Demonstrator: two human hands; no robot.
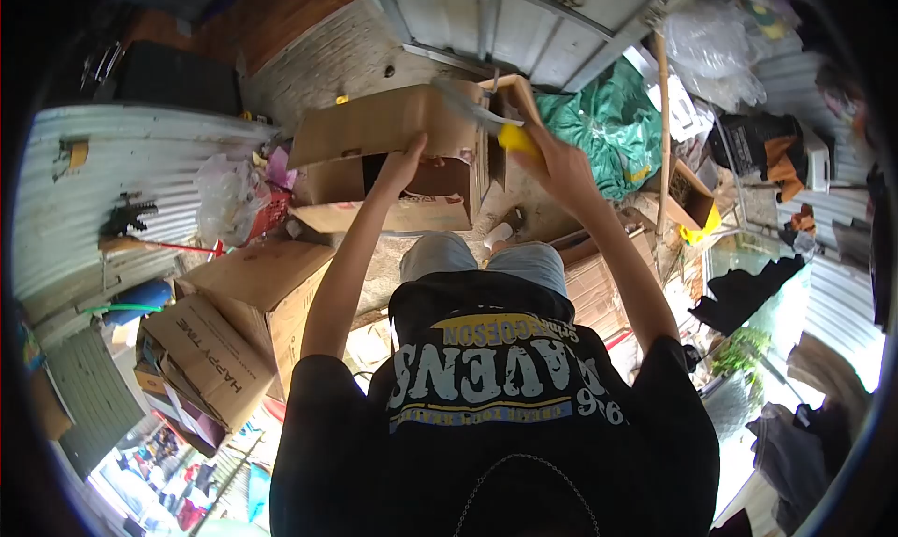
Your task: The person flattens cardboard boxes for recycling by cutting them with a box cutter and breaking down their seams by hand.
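A brown cardboard box lies in front of me with its long side open toward me. My left hand is closed on the upper edge of that opening, thumb on top and fingers inside. In my right hand is a knife with a yellow handle. Its grey blade is blurred and points up and left across the right end of the box. A raised cardboard flap stands at that end, close to the knife.
A green sack sits beyond my right hand, near a wooden pole. To the left are a red basket with plastic bags and a large carton. A carton marked HAPPY TIME leans nearer. A metal door stands at the back.
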